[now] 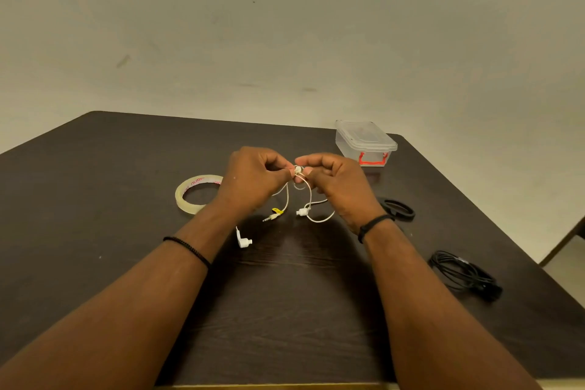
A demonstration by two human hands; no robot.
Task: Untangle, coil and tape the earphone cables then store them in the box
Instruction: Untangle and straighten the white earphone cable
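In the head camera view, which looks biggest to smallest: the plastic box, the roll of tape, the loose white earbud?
1. plastic box
2. roll of tape, a little smaller, though it lies nearer the camera, so that gap is unsure
3. white earbud, clearly smallest

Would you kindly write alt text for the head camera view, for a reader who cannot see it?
Two bare hands, left hand and right hand, pinch a tangled white earphone cable above a dark table. A tape roll lies left; a closed clear box stands behind; two black cable coils lie right.
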